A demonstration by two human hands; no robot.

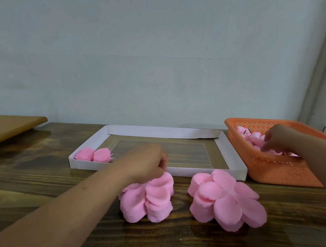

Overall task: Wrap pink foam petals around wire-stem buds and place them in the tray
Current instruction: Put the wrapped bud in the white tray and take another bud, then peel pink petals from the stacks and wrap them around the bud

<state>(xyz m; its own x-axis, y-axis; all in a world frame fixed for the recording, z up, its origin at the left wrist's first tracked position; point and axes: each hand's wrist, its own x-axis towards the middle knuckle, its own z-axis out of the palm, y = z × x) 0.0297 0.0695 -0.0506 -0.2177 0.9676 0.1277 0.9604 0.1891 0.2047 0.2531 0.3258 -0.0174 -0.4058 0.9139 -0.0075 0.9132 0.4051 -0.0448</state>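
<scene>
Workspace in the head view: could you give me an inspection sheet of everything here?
Surface: dark wooden table.
Job's things: white tray holding two wrapped buds; two petal stacks in front of it; orange basket of pink buds at right.
Clutter: wooden board far left.
Grips: left hand pinches the top of the left stack; right hand reaches into the basket, hold unclear.
Cables: nothing seen.
Surroundings: pale wall.

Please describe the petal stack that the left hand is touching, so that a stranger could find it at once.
Start at the white tray on the wooden table. In front of its near wall lie two pink stacks. Take the left petal stack, which the left hand pinches at the top; the right petal stack is untouched and fanned wider.
</scene>
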